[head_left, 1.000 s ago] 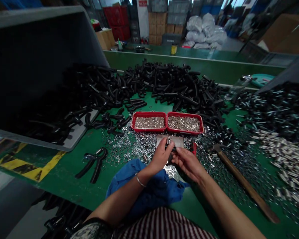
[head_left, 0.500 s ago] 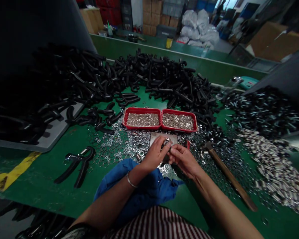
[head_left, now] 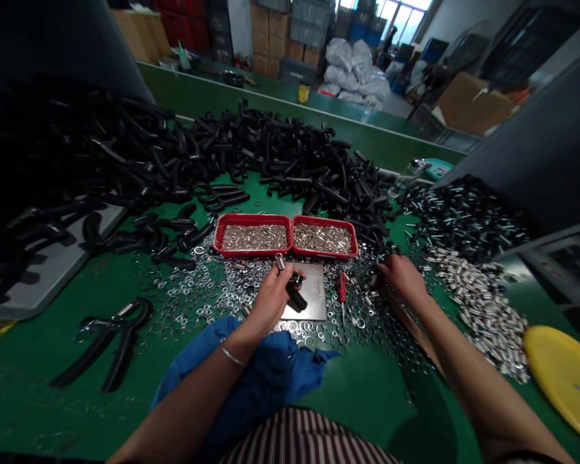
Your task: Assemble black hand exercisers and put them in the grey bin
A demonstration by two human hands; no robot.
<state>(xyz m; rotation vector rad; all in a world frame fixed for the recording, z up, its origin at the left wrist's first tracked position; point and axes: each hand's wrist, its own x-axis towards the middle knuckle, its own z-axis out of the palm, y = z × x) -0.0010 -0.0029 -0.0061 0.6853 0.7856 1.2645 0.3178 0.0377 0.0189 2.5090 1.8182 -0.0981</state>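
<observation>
My left hand [head_left: 271, 290] is closed around a short coil spring [head_left: 280, 261] and a black ribbed part [head_left: 296, 296], held above a square metal plate [head_left: 314, 296]. To the right, my right hand [head_left: 404, 280] reaches down among small dark parts by the head end of a wooden-handled hammer [head_left: 418, 332]. Its fingers are curled and their tips are hard to see, so I cannot make out what they hold. An assembled black hand gripper [head_left: 111, 338] with a spring lies at the left.
Two red trays [head_left: 254, 250] of small metal pieces stand ahead. Loose rings, a red screwdriver [head_left: 342, 288] and a blue cloth [head_left: 251, 374] lie around the plate. Black handles [head_left: 290, 148] pile up behind; metal sleeves [head_left: 483, 309] and a yellow lid [head_left: 565, 380] are at the right.
My hands have parted: the right has moved away to the right, toward the hammer. The left keeps the spring and black part, now more visible. The camera view has swung right.
</observation>
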